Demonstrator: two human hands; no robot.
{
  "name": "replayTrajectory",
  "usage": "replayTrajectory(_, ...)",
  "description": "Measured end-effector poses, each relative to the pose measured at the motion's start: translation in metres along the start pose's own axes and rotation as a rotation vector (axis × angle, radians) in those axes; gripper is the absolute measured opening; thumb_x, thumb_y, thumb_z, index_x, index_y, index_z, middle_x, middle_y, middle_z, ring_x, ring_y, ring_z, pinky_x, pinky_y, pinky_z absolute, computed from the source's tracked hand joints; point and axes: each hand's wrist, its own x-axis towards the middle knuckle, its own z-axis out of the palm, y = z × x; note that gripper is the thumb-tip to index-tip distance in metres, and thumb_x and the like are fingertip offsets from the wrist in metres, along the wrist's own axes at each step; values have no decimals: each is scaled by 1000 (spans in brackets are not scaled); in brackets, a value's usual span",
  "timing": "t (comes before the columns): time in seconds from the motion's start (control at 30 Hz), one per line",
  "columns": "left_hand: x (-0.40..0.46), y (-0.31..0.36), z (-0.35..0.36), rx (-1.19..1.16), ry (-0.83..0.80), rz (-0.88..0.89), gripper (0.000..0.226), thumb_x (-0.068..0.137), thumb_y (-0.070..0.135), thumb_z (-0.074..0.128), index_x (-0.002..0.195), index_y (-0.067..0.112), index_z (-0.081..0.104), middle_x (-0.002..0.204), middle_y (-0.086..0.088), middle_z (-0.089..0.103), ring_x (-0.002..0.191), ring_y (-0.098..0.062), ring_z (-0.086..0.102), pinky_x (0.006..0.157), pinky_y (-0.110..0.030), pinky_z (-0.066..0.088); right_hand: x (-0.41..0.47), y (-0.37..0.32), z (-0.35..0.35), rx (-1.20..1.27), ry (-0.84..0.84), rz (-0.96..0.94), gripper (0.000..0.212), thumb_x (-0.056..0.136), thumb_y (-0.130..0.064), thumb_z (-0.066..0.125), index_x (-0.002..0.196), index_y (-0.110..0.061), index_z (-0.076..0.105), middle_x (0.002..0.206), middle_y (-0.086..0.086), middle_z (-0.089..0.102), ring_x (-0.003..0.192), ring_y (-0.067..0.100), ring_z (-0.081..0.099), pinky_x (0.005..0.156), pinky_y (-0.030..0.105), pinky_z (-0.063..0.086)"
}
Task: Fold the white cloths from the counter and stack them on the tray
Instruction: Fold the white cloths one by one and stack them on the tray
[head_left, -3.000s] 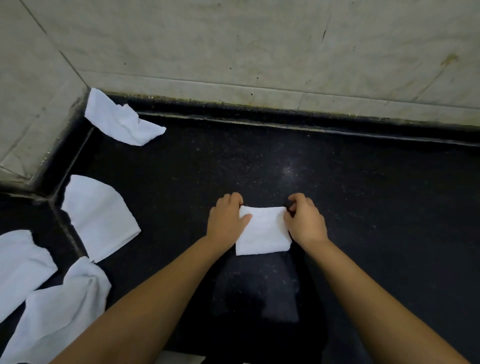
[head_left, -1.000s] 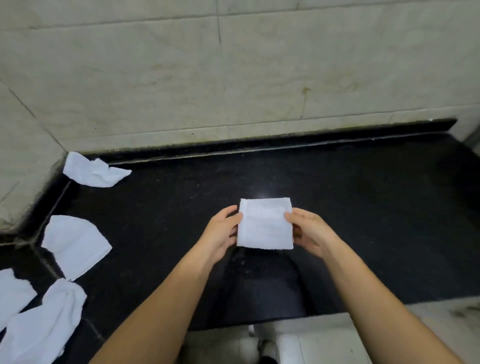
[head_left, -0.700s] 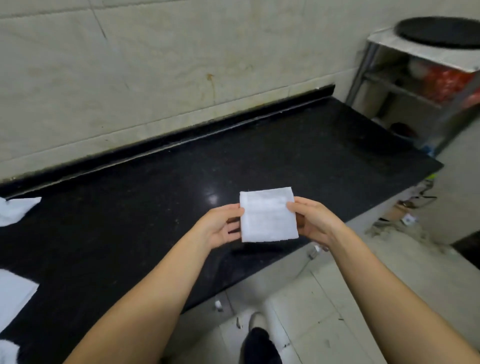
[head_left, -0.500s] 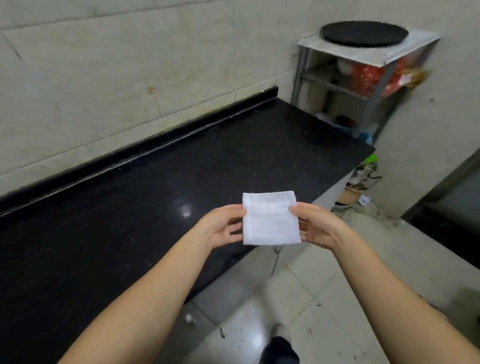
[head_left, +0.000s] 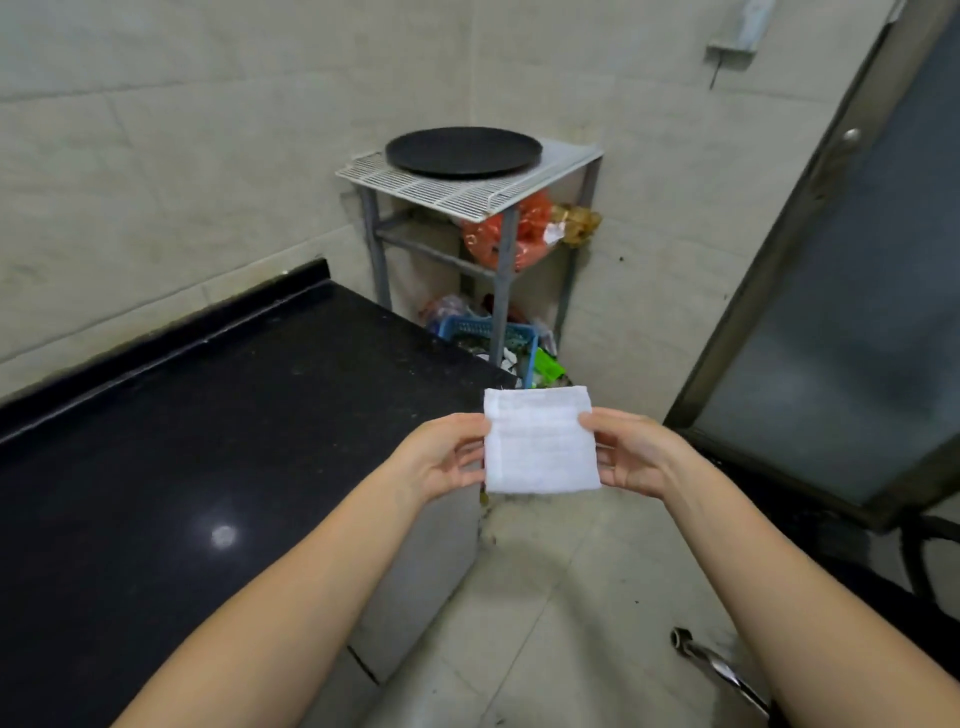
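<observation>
Pale tiled walls meet in a far corner, with a black stone counter (head_left: 208, 441) running along the left wall and a tiled floor (head_left: 545, 623) to its right. In the corner, just past the counter's far end, stands a metal rack (head_left: 467, 192) with a wire grid top, and on that top lies a round black tray (head_left: 464, 150), flat and bare. Red bags (head_left: 519, 239) sit on the rack's middle shelf and a blue basket (head_left: 483, 330) lies low beneath it. A dark-framed glass door (head_left: 841, 312) fills the right side. In the near middle, a folded white cloth (head_left: 540, 441) is held up in the air over the floor, just off the counter's right edge and well apart from the tray. The left hand (head_left: 441, 457) pinches its left edge, and the right hand (head_left: 634, 452) pinches its right edge, thumbs on the near face
</observation>
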Motion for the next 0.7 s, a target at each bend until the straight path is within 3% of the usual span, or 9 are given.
replayTrajectory(0.1,44,19,44,0,0,13,16,92,4,52,85,16,60,87,-3,63,79,-15,59,80,-42,51,38,-41,-36,-19,22,-25,12,92,-8,54,90,-14,65,82,6,59,72,19,52,69,33,53)
replayTrajectory(0.23,99,61,72,-17,34,53,15,92,3,52,86,16,57,90,-3,63,82,-17,60,90,-45,48,97,-93,-56,-35,-18,-43,13,92,-9,55,88,-16,65,79,6,54,67,17,47,55,26,55)
replayTrajectory(0.33,142,100,81,-40,58,123,14,92,3,54,85,15,58,90,-3,63,86,-17,60,84,-43,50,149,-138,-51,-62,-32,-87,12,91,-8,56,87,-17,64,75,3,58,57,12,57,50,24,55)
replayTrajectory(0.4,165,126,81,-39,46,168,14,92,4,54,85,16,58,89,-2,63,85,-16,60,76,-40,52,178,-167,-43,-78,-71,-140,13,92,-8,55,86,-16,63,73,3,55,50,10,53,48,21,54)
replayTrajectory(0.5,212,186,86,-46,65,242,16,92,4,53,81,16,56,84,-1,63,78,-14,60,67,-37,52,236,-225,-27,-130,-121,-195,14,92,-9,54,86,-17,64,77,4,55,62,14,49,53,21,53)
replayTrajectory(0.63,252,270,102,-42,104,336,13,90,4,55,84,15,57,77,-1,62,69,-12,59,55,-28,58,298,-310,-5,-154,-137,-248,11,91,-9,58,90,-17,65,89,4,64,74,16,59,65,32,57)
replayTrajectory(0.7,267,302,108,-51,122,382,11,90,4,56,86,13,59,79,-2,64,71,-12,60,57,-26,58,326,-345,5,-183,-146,-273,9,90,-9,59,92,-16,65,94,5,65,79,18,61,70,34,53)
